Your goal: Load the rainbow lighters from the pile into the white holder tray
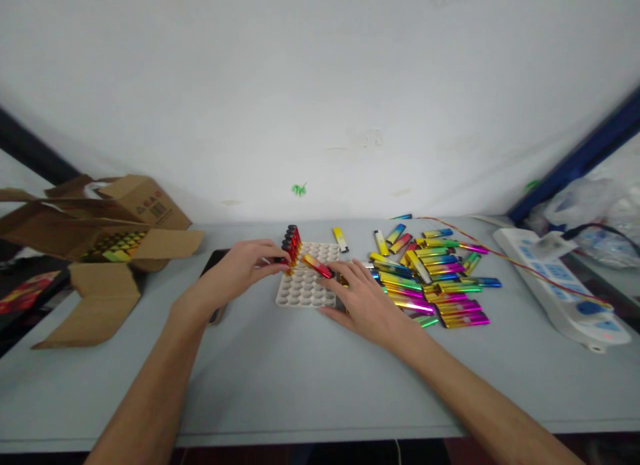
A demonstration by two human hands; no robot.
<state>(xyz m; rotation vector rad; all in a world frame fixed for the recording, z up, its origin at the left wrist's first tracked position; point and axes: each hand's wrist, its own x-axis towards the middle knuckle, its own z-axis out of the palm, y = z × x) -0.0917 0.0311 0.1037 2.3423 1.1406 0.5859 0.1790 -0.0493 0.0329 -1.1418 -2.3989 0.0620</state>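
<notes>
Two hands work over a white tray of round sockets on a grey tabletop.

Left hand (245, 265) has its fingers pinched at the foot of a row of red lighters (291, 242) standing upright along the left edge of the tray (305, 288). Right hand (367, 298) lies half open, its fingertips gripping a red-and-yellow lighter (317, 266) tilted low across the sockets. Just right of that hand a heap of shiny rainbow lighters (435, 278) is spread out; a white power strip (560, 285) lies further right. An open cardboard box (100, 242) holding more lighters sits far left.
</notes>
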